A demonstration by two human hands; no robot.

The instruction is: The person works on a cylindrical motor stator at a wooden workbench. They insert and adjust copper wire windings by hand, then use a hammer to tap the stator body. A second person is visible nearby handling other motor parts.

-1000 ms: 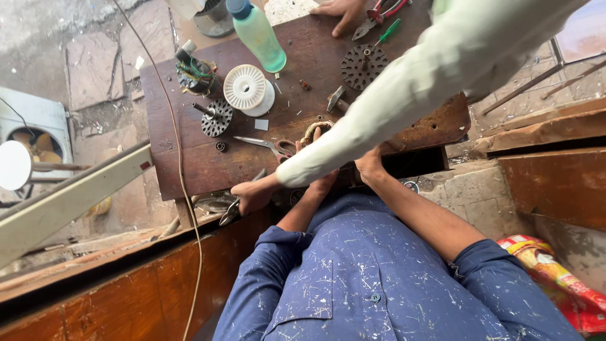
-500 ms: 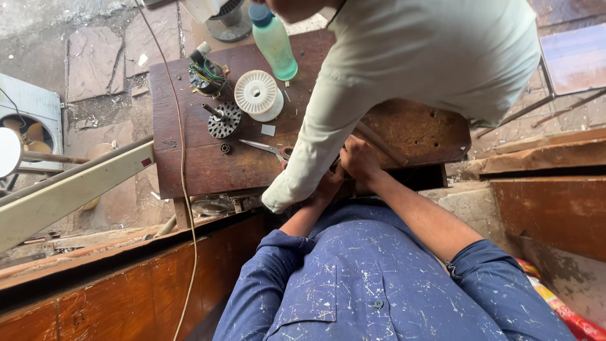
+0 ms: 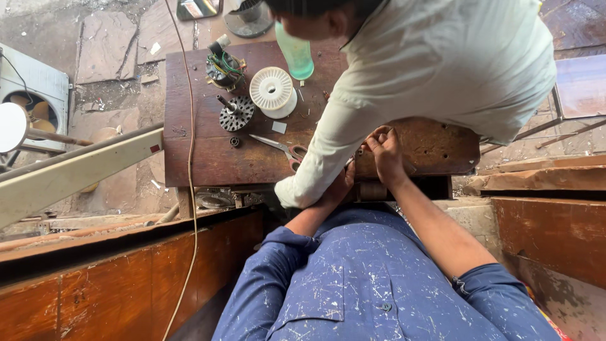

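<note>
At the near edge of the wooden bench (image 3: 208, 158), the right hand (image 3: 385, 155) pinches a small part too hidden to identify, right of the scissors (image 3: 281, 146); the left hand (image 3: 341, 186), its grip unreadable, lies beneath a co-worker's pale sleeve (image 3: 315, 164).

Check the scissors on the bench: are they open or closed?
Closed. The scissors lie flat on the wooden bench, blades together as one thin point toward the toothed metal core, orange handles by the co-worker's pale sleeve.
</note>
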